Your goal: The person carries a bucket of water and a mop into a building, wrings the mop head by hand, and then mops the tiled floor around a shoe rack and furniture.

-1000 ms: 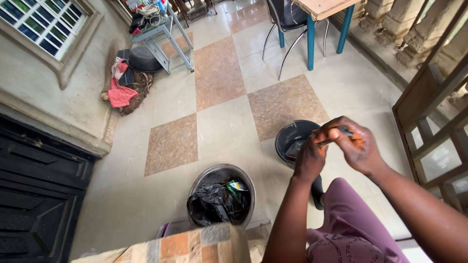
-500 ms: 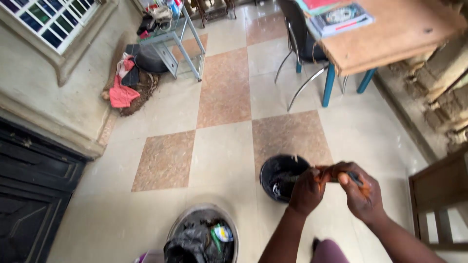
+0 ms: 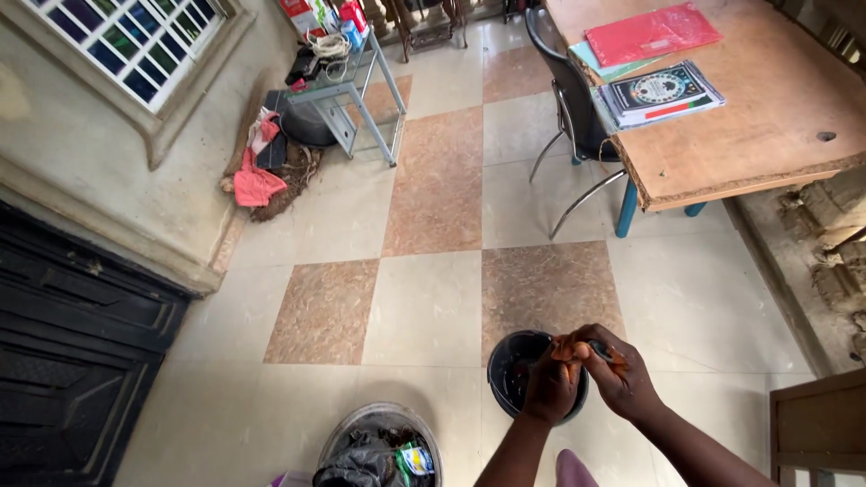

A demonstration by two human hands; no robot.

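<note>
Gripping a small orange piece (image 3: 570, 347) between them, the left hand (image 3: 550, 390) and right hand (image 3: 622, 379) close on it above a black bowl (image 3: 510, 370) on the floor (image 3: 424, 307). Working it apart seems underway; keeping it over the bowl matters.

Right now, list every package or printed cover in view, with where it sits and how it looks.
Red folder: flat, on the table, far end.
Booklet: rectangular, dark cover with a round pale design, table's near-left edge.
Cartons: red and white boxes atop the metal rack.
Wrapper: small, green and white, in the bin.
</note>
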